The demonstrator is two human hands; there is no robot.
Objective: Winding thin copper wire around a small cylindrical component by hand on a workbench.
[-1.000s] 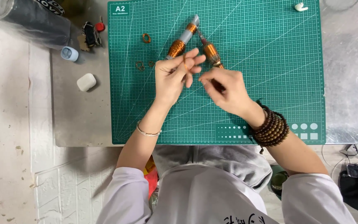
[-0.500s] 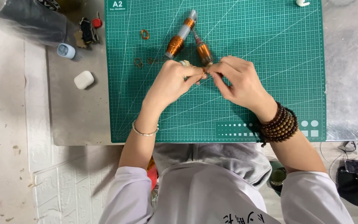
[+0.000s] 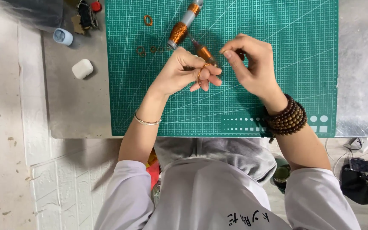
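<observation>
Left hand (image 3: 184, 72) pinches one copper wire ring (image 3: 202, 72) above the green cutting mat (image 3: 277, 51); right hand (image 3: 250, 64) hovers beside, fingertips pressed together. Two copper wire spools (image 3: 179, 32) lie behind; three small rings (image 3: 148, 20) sit on the mat.

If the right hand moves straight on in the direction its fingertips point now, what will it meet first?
The right hand points toward the left hand, so it would probably first meet the copper wire ring held in the left hand's fingers. Height above the green cutting mat is unclear.
</observation>
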